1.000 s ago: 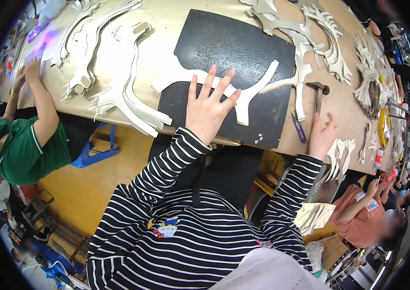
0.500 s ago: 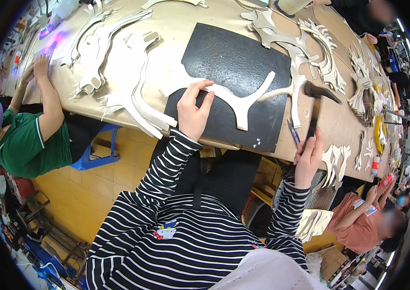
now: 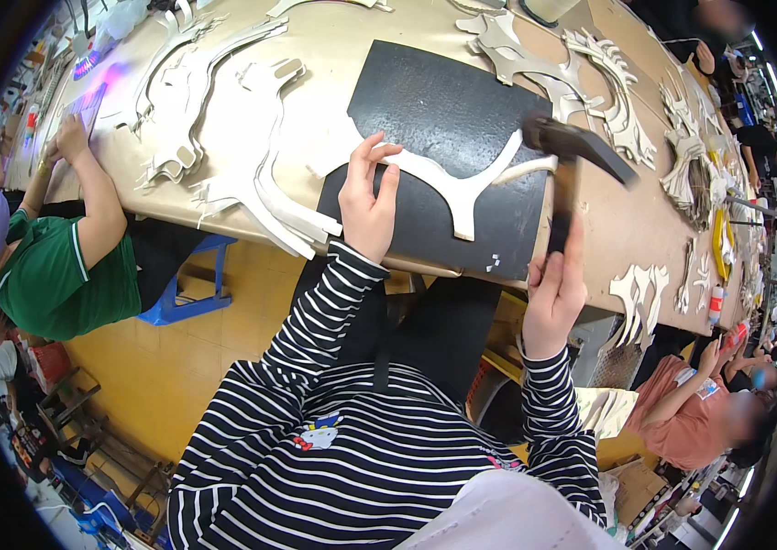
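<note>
White and leathery-looking, the forked cutout (image 3: 463,191) lies flat on the black board (image 3: 429,96), its long axis running roughly left to right and sloping down a bit toward the fork. Single end heads left (glare washes it out, so I can't swear to its exact outline), and the fork sits on the right, one prong aimed up and right, the other pointing down toward the near side. Left hand (image 3: 368,203) has its fingers curled at the cutout's left stretch, I'd guess to steady it, well apart from the fork; whether it's pinching or just resting there, I can't tell. Right hand (image 3: 555,298) is wrapped around the handle of a hammer (image 3: 568,179), head blurred over the board's right edge, and it covers part of a cream strip (image 3: 524,170) poking in beside the fork. The two hands are apart. My take is the dark board's there as a backing to protect the table (image 3: 324,69). A few white scraps (image 3: 493,266) sit near its lower right corner, and stacked pale cutouts (image 3: 264,197) are off left, probably parked there for easy reach.
</note>
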`<state>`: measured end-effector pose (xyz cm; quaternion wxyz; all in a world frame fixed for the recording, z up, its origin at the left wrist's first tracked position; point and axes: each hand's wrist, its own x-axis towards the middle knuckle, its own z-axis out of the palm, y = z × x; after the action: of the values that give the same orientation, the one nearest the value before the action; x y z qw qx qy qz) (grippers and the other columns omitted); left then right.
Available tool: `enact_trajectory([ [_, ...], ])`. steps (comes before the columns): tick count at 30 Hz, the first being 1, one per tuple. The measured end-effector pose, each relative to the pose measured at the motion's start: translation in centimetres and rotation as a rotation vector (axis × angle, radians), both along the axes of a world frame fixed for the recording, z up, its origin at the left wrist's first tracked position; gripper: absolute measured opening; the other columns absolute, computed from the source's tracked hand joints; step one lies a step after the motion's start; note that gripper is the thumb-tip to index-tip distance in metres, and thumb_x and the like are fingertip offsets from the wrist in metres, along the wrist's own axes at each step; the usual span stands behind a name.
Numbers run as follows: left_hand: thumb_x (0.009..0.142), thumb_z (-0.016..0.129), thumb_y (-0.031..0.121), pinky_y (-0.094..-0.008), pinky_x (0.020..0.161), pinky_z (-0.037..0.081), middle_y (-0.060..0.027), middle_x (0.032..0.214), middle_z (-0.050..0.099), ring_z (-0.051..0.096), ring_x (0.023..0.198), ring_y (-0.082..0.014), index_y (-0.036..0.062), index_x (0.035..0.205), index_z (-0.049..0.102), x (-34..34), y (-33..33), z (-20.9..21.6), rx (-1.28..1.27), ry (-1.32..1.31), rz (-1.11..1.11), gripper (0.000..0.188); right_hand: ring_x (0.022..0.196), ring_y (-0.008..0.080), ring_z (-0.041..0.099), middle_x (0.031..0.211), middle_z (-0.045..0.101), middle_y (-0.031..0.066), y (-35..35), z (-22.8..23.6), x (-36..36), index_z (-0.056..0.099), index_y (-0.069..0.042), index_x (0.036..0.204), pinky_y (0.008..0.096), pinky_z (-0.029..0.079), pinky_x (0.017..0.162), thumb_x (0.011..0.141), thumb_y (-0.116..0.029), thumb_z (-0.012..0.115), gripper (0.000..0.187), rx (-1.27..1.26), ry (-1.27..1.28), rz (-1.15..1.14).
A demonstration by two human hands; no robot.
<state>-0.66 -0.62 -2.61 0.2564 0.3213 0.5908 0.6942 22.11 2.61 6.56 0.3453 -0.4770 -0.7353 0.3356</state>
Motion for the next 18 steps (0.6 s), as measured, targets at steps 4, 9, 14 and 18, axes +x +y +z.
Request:
enact_trajectory([
  [4,0.099,0.050,-0.003,-0.0345,0.109,0.039,-0.0150,0.123,0.061,0.057,0.120,-0.0200,-0.0019,0.139,0.044,-0.2,0.1,-0.2,0.020,-0.004,0.009,0.040,0.067,0.0377,0.065,0.077,0.064,0.0206,-0.8,-1.4,-1.2,0.049,-0.019,0.148,0.0453,0.051,0.062,0.097,-0.004,0.056,0.054,0.038,-0.555,0.245],
  [9,0.100,0.048,-0.002,-0.0337,0.108,0.040,-0.0162,0.123,0.061,0.057,0.120,-0.0209,-0.0022,0.139,0.044,-0.3,0.2,-0.3,-0.014,0.053,-0.003,0.039,0.062,0.0321,0.062,0.077,0.065,0.0179,-1.2,-0.5,0.2,0.047,-0.005,0.147,0.0396,0.051,0.062,0.094,0.004,0.054,0.054,0.118,-0.186,0.121],
  [14,0.097,0.050,-0.003,-0.0353,0.108,0.040,-0.0163,0.128,0.062,0.058,0.122,-0.0279,-0.0011,0.136,0.051,-0.2,0.5,0.1,-0.139,0.237,0.022,0.039,0.060,0.0341,0.065,0.074,0.066,0.0161,-2.1,-3.1,-0.4,0.047,-0.016,0.149,0.0433,0.053,0.058,0.096,-0.006,0.058,0.055,0.107,-0.476,0.251],
  [18,0.092,0.060,0.004,-0.0515,0.119,0.023,-0.0087,0.142,0.055,0.040,0.142,-0.0305,0.0108,0.138,0.054,0.1,1.4,0.3,-0.370,0.880,-0.155,0.047,0.066,0.0375,0.065,0.075,0.064,0.0188,-0.8,-4.0,1.2,0.051,-0.023,0.147,0.0467,0.050,0.060,0.098,-0.013,0.059,0.050,0.091,-0.340,0.211],
])
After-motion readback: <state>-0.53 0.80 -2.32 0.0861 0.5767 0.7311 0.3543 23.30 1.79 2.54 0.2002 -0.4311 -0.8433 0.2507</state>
